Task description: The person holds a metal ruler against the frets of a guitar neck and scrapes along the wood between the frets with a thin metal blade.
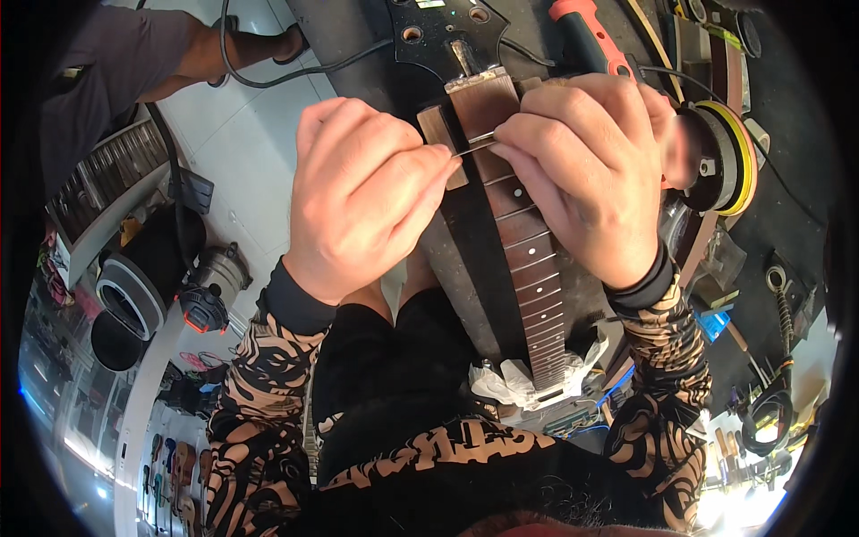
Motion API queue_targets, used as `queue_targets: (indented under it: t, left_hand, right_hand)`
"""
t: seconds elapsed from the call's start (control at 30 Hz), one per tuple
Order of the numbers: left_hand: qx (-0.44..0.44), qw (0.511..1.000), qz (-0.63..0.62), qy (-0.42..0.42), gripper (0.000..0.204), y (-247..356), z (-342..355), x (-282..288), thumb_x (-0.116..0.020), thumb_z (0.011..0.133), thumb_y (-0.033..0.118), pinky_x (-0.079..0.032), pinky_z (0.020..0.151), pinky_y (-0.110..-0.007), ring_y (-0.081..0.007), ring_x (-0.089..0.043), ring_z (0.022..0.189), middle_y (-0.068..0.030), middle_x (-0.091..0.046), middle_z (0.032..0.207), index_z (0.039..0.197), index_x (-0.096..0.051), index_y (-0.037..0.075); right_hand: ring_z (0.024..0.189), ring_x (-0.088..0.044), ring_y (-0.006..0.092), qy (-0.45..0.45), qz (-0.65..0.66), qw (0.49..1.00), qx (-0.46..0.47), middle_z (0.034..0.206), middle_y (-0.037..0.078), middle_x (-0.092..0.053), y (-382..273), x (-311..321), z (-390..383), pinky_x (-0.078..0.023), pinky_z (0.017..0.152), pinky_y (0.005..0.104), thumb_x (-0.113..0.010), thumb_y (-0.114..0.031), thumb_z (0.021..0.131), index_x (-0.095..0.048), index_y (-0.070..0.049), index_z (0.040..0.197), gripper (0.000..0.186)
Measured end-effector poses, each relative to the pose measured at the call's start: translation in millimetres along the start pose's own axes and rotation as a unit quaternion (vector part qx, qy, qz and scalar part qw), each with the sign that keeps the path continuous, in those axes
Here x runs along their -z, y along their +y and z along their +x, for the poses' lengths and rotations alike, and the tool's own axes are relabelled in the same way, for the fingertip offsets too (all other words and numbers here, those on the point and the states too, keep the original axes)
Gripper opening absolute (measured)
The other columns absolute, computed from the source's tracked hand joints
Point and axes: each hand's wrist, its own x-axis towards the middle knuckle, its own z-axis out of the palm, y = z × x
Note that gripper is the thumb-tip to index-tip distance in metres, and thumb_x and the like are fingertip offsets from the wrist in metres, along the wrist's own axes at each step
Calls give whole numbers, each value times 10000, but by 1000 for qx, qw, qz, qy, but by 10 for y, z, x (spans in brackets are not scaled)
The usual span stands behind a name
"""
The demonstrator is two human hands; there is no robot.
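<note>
Both my hands are raised over a guitar neck, with a short, thin piece of fret wire (474,147) stretched between them. My left hand (362,192) pinches one end between thumb and forefinger, just off the fretboard's left edge. At the other end, my right hand (586,170) pinches the wire above the fretboard (528,255). Dark brown with pale dots, this board carries metal frets toward my body. Its black headstock (438,40) points away from me. A small wooden block (433,125) lies beside the neck, partly behind my left fingertips.
A red and black power tool (598,40) lies beyond my right hand. Near it is a round yellow-rimmed disc (738,161). White crumpled paper (510,383) wraps the neck's near end. At upper left stands another person (134,54); a black cable (295,76) runs beside them.
</note>
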Motion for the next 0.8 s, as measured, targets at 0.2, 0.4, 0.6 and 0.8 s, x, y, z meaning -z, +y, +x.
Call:
queue_targets:
  t: [0.2,0.4,0.6,0.8]
  left_hand:
    - [22,999,18,19,285,-61,74,151,-941,819,-84,-493,753,-407,-295,-653,803,-110,-721,919,1043,-788,4]
    - [44,996,52,61,270,-136,136,66,-959,797,-5,-476,832,-423,-261,-667,816,-38,-727,910,999,-796,71]
    - [15,998,49,26,256,-103,153,-36,-958,792,16,-461,893,-441,-239,-661,828,-8,-701,930,983,-800,81]
    - [-2,999,4,-31,328,5,178,6,-964,766,-31,-477,826,-442,-267,-661,781,-56,-722,911,1045,-805,38]
  right_hand:
    - [1160,-731,263,12,-7,998,-64,1269,52,-807,160,172,17,-455,1077,410,-917,-46,888,-806,-117,1259,394]
    - [1196,-734,288,21,-3,997,-75,1302,88,-799,347,236,4,-477,1070,404,-914,-7,900,-807,-86,1298,419]
    - [1131,-711,270,4,20,999,-45,1245,14,-779,205,46,91,-470,1027,434,-952,-79,825,-816,-154,1267,468]
    - [1109,-696,263,-32,17,999,-16,1201,-19,-761,184,56,8,-472,1002,436,-946,-115,811,-819,-186,1175,392]
